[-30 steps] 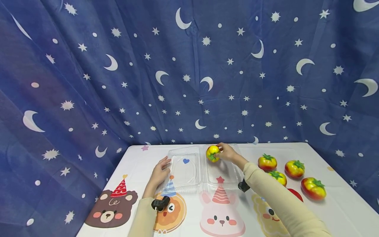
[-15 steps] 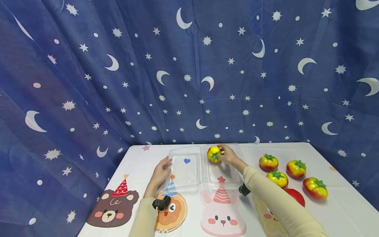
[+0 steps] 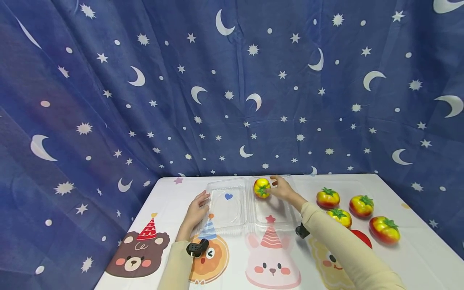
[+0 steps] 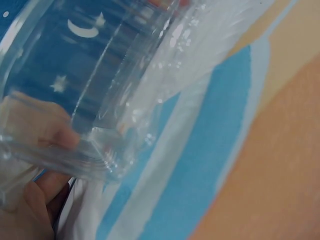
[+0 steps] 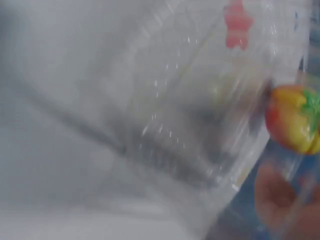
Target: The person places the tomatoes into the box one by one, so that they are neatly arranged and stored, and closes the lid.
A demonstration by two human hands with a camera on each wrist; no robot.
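A clear plastic hinged container [image 3: 226, 225] lies opened out on the table, its two halves side by side. At the back left of its right half sits a red-and-yellow toy fruit [image 3: 262, 188] with a green leafy top, shaped like a persimmon. My right hand [image 3: 284, 191] is just right of this fruit, fingers loosely bent; in the right wrist view a gap shows between the hand [image 5: 285, 202] and the fruit [image 5: 295, 120]. My left hand [image 3: 195, 209] holds the container's left edge; in the left wrist view its digits [image 4: 45, 122] show partly through the plastic.
Several more toy fruits [image 3: 328, 198] stand on the right of the table, one red [image 3: 361, 238] and partly behind my right sleeve [image 3: 344, 241]. The white tablecloth [image 3: 137, 201] carries printed cartoon animals. A blue curtain [image 3: 232, 100] with moons and stars hangs behind.
My right hand has let go of the toy fruit and shifted slightly right, leaving it in the container's right half. The left hand stays at the left edge.
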